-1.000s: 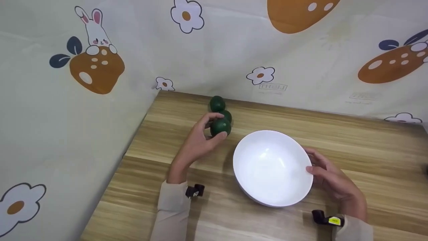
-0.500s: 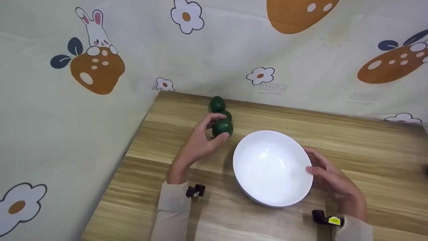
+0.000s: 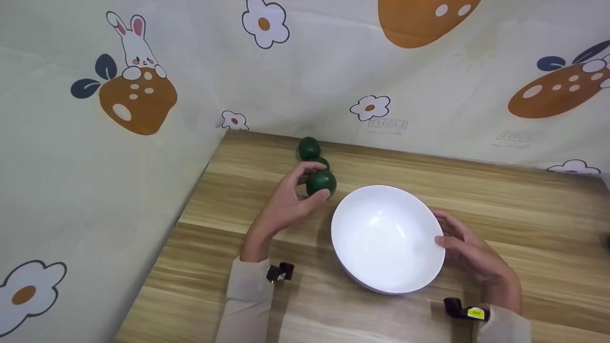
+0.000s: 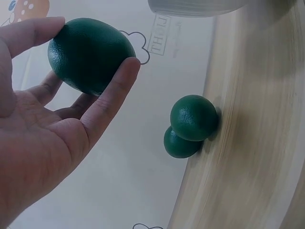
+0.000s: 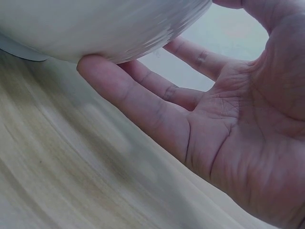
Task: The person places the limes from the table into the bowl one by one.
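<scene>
My left hand (image 3: 286, 202) holds a dark green lime (image 3: 321, 184) between thumb and fingers. In the left wrist view this lime (image 4: 90, 56) is raised clear of the table, its skin glossy and finely pitted. Behind it two more green limes (image 4: 194, 118) rest on the table, close together; in the head view the farther one (image 3: 309, 148) shows whole and the nearer is partly hidden. A white bowl (image 3: 388, 238) stands right of the lime, with nothing in it. My right hand (image 3: 472, 250) grips its right side, thumb at the rim and fingers (image 5: 138, 102) against the outer wall.
The wooden table (image 3: 228, 190) meets a pale curtain (image 3: 305, 85) printed with flowers and rabbits at its back and left edges. A dark object sits at the far right edge, mostly cut off. Each wrist wears a small black camera (image 3: 280, 272).
My left hand has carried the lime a little to the right and towards the bowl. My right hand and the bowl stay in place.
</scene>
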`<action>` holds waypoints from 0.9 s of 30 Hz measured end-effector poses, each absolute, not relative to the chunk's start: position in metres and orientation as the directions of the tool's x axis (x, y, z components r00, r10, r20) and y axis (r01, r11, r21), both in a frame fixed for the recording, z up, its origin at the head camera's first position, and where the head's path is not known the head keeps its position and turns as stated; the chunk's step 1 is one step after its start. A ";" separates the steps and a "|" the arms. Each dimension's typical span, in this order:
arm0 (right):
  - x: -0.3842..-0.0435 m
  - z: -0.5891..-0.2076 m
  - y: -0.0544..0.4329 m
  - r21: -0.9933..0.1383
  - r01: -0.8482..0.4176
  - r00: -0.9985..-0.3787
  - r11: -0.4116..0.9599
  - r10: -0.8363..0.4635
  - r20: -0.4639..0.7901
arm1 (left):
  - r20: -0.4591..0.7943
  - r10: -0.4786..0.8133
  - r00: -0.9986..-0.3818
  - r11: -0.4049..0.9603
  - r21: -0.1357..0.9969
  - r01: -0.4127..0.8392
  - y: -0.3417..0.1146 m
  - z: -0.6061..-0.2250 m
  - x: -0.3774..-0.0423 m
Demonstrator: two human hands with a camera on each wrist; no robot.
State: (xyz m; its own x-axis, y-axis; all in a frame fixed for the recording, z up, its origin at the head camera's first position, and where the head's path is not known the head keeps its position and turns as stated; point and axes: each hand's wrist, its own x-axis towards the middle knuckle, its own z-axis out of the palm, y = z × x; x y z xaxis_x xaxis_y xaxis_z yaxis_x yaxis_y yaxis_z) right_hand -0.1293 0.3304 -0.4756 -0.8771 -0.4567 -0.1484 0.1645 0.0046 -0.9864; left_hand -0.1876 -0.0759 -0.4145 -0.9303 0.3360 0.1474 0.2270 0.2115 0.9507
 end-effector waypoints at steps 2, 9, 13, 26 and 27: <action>-0.129 -0.476 0.330 -0.986 0.168 -0.875 0.003 -0.461 -0.151 | 0.149 0.341 -0.928 0.216 0.948 0.232 -0.076 -0.414 -0.187; -0.130 -0.474 0.330 -0.988 0.152 -0.875 0.011 -0.464 -0.140 | 0.168 0.369 -0.914 0.213 0.942 0.259 -0.076 -0.413 -0.185; -0.130 -0.473 0.330 -0.989 0.150 -0.876 0.015 -0.462 -0.140 | 0.171 0.376 -0.910 0.210 0.941 0.264 -0.076 -0.412 -0.184; -0.128 -0.474 0.329 -0.986 0.168 -0.876 0.008 -0.456 -0.153 | 0.166 0.419 -0.893 0.244 0.926 0.287 -0.073 -0.408 -0.182; -0.129 -0.474 0.329 -0.986 0.169 -0.875 0.009 -0.459 -0.154 | 0.162 0.420 -0.893 0.247 0.926 0.284 -0.072 -0.408 -0.181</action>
